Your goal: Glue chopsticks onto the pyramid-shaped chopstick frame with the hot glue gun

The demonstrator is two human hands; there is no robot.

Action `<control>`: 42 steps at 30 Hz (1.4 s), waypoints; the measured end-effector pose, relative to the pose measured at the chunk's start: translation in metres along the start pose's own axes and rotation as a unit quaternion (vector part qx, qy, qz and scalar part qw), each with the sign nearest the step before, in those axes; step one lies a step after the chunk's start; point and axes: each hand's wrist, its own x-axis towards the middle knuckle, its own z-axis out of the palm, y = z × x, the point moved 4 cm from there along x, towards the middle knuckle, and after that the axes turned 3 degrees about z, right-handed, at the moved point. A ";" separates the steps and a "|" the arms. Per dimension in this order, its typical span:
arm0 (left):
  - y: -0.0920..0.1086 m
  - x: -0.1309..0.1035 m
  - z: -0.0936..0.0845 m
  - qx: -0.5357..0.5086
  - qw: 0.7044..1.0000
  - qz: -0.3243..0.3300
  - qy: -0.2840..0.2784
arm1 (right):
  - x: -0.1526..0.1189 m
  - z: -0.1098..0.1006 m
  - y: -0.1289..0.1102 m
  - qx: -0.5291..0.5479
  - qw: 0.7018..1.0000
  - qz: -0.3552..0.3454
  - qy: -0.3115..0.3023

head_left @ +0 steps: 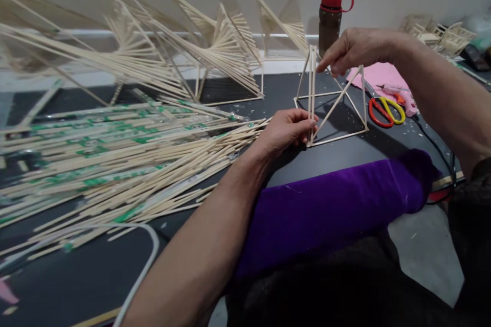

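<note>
My left hand (291, 130) pinches the lower end of thin wooden sticks (312, 92) at the near left corner of a small stick frame (341, 136). That frame has a four-sided base and slanted sticks rising to raised corners. Over its top, my right hand (355, 51) reaches in from the right with the index finger stretched out. The fingertip is at or very near the upper part of the upright sticks; contact is hard to make out. Nothing shows in the right hand, though its other fingers are partly hidden.
Loose sticks (153, 179) and green-marked plastic wrappers (95, 148) cover the left side. Twisted stick structures (230, 56) stand along the wall. A red-capped bottle (330, 23), scissors (385, 112) and a pink glue gun (408, 102) lie beyond. Purple cloth (337, 204) lies in front.
</note>
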 end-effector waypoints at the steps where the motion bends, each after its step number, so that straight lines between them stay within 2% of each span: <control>1: 0.000 0.000 0.001 0.004 1.000 0.002 -0.001 | 0.001 0.002 0.000 0.007 1.000 0.001 -0.008; 8: 0.000 -0.001 0.002 0.017 1.000 0.006 0.003 | 0.010 0.010 -0.013 -0.007 0.999 -0.002 -0.043; 11: 0.000 0.000 0.001 0.021 1.000 0.010 0.000 | 0.014 0.012 -0.013 -0.032 0.999 0.006 -0.036; 16: -0.001 0.000 -0.001 0.022 1.000 0.006 0.008 | 0.007 0.003 0.000 -0.017 1.000 0.021 0.015; 20: 0.001 0.000 0.000 0.023 1.000 0.003 0.007 | -0.009 -0.009 0.021 -0.047 0.995 0.067 0.061; 25: 0.000 0.001 0.000 0.027 1.000 0.002 0.001 | -0.020 -0.018 0.052 0.055 0.980 0.091 0.166; 30: -0.005 0.003 -0.001 0.027 1.000 0.004 0.004 | -0.045 -0.044 0.088 0.078 0.936 0.160 0.304; 33: -0.006 0.005 0.000 0.029 1.000 0.000 0.001 | -0.079 -0.068 0.107 0.125 0.876 0.206 0.418; 36: -0.002 0.003 0.000 0.026 1.000 0.001 0.011 | -0.116 -0.080 0.110 0.267 0.799 0.200 0.500; 39: 0.006 -0.001 -0.003 0.029 0.998 0.015 0.050 | -0.149 -0.069 0.091 0.390 0.758 0.140 0.504; 40: 0.010 -0.002 -0.005 0.037 0.996 0.027 0.074 | -0.158 -0.060 0.079 0.412 0.759 0.094 0.495; 42: 0.017 -0.003 -0.011 0.052 0.989 0.056 0.124 | -0.174 -0.032 0.059 0.462 0.755 0.084 0.458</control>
